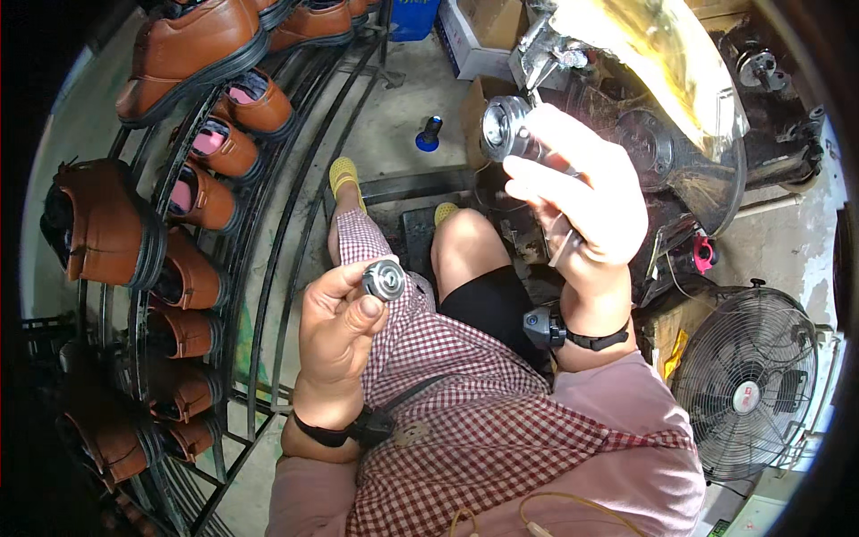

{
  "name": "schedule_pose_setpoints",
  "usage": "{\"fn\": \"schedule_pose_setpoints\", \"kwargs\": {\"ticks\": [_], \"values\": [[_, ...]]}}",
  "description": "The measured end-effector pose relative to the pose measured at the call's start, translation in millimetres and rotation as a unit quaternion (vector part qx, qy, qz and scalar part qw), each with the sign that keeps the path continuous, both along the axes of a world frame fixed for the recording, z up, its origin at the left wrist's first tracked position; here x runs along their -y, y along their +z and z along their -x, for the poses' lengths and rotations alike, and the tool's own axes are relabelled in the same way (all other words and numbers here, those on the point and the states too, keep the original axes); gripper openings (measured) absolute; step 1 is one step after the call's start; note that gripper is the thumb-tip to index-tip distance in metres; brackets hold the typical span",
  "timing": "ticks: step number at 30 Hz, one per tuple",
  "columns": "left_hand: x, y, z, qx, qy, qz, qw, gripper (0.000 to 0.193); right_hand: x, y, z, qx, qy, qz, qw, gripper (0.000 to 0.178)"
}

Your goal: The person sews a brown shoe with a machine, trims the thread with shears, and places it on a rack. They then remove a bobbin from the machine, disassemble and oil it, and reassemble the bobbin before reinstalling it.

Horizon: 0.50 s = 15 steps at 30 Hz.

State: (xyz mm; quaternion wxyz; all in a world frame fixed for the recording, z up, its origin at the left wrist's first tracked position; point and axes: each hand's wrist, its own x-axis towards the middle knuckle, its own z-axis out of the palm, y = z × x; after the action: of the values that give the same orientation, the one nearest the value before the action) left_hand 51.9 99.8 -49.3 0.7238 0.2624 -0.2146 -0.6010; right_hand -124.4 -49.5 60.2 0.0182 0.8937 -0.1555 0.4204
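Observation:
My left hand [343,322] is raised over my lap, thumb and fingers pinching a small round metal bobbin case [385,280]. Its ringed face with a hole in the middle is turned up. Farther forward and to the right, the fingers of my right hand [586,183] close on a shiny round metal part [504,129] with a ringed hollow. This part lies just below the sewing machine head [546,58]; whether it is fixed to the machine or loose, I cannot tell. A thin pale strip shows under my right palm.
Brown leather shoes [192,63] fill a black metal rack [277,242] along the left. A round fan [747,385] stands at the right. On the floor ahead are a blue-and-black object [430,133] and cardboard boxes [483,36]. A checked apron [483,394] covers my lap.

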Motion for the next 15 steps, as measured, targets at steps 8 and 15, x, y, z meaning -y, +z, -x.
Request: {"fn": "schedule_pose_setpoints", "kwargs": {"ticks": [8, 15], "values": [[14.7, 13.0, 5.9, 0.008, -0.01, -0.006, 1.0, 0.042, 1.7, -18.6, -6.8, 0.135, -0.026, -0.191, 0.972, 0.037], [34.8, 22.9, 1.7, 0.021, -0.025, 0.033, 0.999, 0.038, 16.1, -28.7, 3.0, -0.002, -0.002, -0.003, 1.0, 0.039]]}}
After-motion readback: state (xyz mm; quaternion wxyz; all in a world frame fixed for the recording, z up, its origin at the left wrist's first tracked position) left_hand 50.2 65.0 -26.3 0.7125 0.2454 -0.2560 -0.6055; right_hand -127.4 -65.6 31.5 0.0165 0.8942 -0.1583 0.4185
